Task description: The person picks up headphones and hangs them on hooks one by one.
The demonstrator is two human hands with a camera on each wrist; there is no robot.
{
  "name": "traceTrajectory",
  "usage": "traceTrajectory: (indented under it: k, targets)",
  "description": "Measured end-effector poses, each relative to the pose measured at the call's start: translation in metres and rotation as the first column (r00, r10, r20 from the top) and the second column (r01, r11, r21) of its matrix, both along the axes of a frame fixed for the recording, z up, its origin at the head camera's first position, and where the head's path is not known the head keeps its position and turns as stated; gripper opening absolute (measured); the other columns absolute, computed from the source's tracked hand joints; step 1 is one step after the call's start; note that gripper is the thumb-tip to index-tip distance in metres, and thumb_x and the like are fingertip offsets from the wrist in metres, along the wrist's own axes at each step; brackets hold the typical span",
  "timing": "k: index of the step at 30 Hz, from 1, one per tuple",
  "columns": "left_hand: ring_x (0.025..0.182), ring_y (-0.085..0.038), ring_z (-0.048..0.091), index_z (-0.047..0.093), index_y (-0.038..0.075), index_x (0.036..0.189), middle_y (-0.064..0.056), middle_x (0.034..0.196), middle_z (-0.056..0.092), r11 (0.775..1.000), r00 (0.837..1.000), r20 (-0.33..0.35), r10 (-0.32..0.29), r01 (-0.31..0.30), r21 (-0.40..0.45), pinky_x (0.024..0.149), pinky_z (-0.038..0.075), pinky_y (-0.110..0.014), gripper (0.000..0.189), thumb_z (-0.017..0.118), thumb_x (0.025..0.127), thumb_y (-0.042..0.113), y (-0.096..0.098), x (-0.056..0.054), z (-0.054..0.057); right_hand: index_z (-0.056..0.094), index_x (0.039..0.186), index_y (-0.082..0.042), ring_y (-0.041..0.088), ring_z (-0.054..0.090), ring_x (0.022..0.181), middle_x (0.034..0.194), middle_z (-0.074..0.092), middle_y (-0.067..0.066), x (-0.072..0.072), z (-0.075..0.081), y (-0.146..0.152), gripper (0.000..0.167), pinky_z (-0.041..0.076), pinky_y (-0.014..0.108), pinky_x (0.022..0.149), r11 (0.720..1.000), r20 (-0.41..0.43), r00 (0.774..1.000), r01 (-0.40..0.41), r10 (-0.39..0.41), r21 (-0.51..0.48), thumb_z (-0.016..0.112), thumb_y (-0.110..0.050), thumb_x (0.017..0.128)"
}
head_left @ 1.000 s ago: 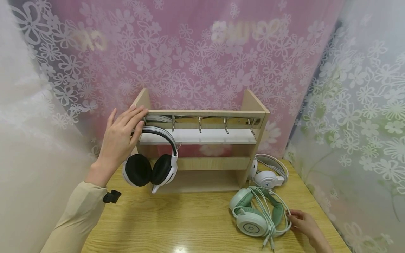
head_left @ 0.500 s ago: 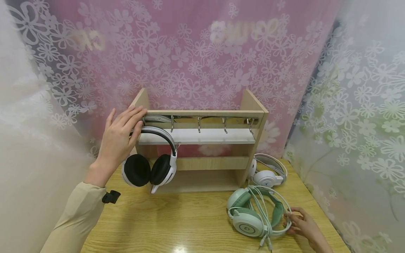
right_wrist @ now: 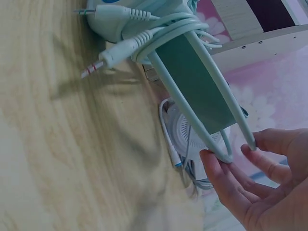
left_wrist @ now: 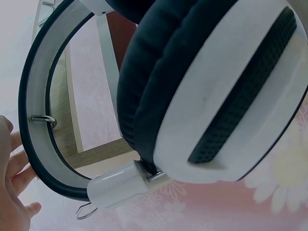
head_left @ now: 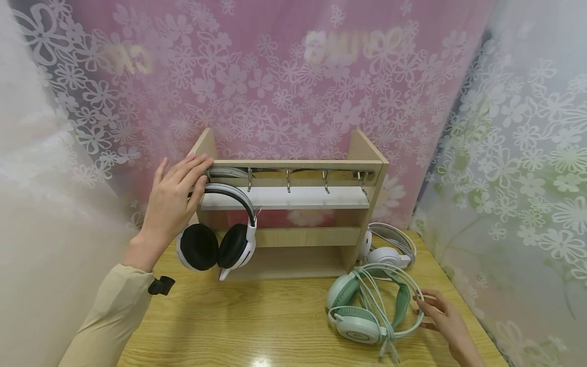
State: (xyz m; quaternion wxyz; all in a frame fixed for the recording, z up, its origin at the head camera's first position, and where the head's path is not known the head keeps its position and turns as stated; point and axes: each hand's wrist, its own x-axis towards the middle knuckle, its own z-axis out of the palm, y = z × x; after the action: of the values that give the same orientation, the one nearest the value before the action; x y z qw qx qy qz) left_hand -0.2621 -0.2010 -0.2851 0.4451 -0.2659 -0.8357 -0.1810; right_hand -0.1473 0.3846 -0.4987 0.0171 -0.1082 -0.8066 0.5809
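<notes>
Fingers point(right_wrist: 224, 187) of my right hand point(head_left: 445, 321) pinch the green headset point(head_left: 357, 328) by its band at the worktop's point(head_left: 229, 326) right, cups leftward, long axis crosswise; my left hand point(head_left: 173, 199) lies straight-fingered at the rack point(head_left: 298, 237).

Pink floral fabric curtain point(head_left: 275, 112): pale-yellow lettering point(head_left: 353, 45), on or behind it (can't tell), blurred, illeg.
Mint-green plastic over-ear headset point(head_left: 359, 325): circ. emblem point(head_left: 359, 336) on lower cup, too sm. to read.
Legible txt: none.
</notes>
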Motion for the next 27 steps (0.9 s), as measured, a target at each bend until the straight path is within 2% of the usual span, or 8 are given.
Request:
traceTrajectory:
  k: [7,10,16,27]
  targets:
    - [0.140,-0.032,0.047,0.060,0.011,0.142,-0.009,0.146,0.057,1.000,1.000,-0.001,0.001,-0.001,0.002,0.122,0.011,-0.056,0.040,0.057,0.103,0.018,0.000,0.000,0.000,0.048,0.136,0.006,0.007,0.070,0.089,0.100,0.063,-0.023,-0.004,0.009,0.000,0.044,0.060,0.034,0.069,0.998,-0.102,0.995,-0.011,0.016,0.054,0.056,-0.025,0.106]
    - [0.140,-0.032,0.047,0.060,0.011,0.142,-0.009,0.146,0.057,1.000,1.000,0.000,0.002,-0.002,0.002,0.122,0.011,-0.056,0.040,0.057,0.103,0.018,0.000,0.000,0.000,0.049,0.137,0.005,0.006,0.069,0.089,0.101,0.062,-0.027,-0.006,0.014,-0.002,0.043,0.060,0.035,0.068,0.998,-0.148,0.989,-0.013,0.023,0.065,0.055,-0.025,0.106]
    - [0.140,-0.031,0.046,0.060,0.012,0.143,-0.009,0.147,0.056,1.000,1.000,0.006,0.004,-0.004,0.002,0.123,0.011,-0.055,0.041,0.056,0.103,0.019,-0.001,-0.001,-0.001,0.050,0.138,0.005,0.005,0.070,0.089,0.106,0.062,-0.027,-0.013,0.024,-0.008,0.042,0.061,0.034,0.067,0.996,-0.241,0.970,-0.009,0.030,0.087,0.055,-0.021,0.106]
    - [0.141,-0.031,0.046,0.059,0.012,0.143,-0.009,0.147,0.056,1.000,1.000,0.008,0.006,-0.006,0.005,0.122,0.011,-0.056,0.041,0.056,0.103,0.019,-0.001,-0.001,-0.001,0.054,0.140,0.004,0.001,0.069,0.091,0.114,0.064,-0.021,-0.024,0.036,-0.025,0.042,0.060,0.029,0.072,0.991,-0.340,0.939,-0.007,0.053,0.136,0.056,-0.020,0.106]
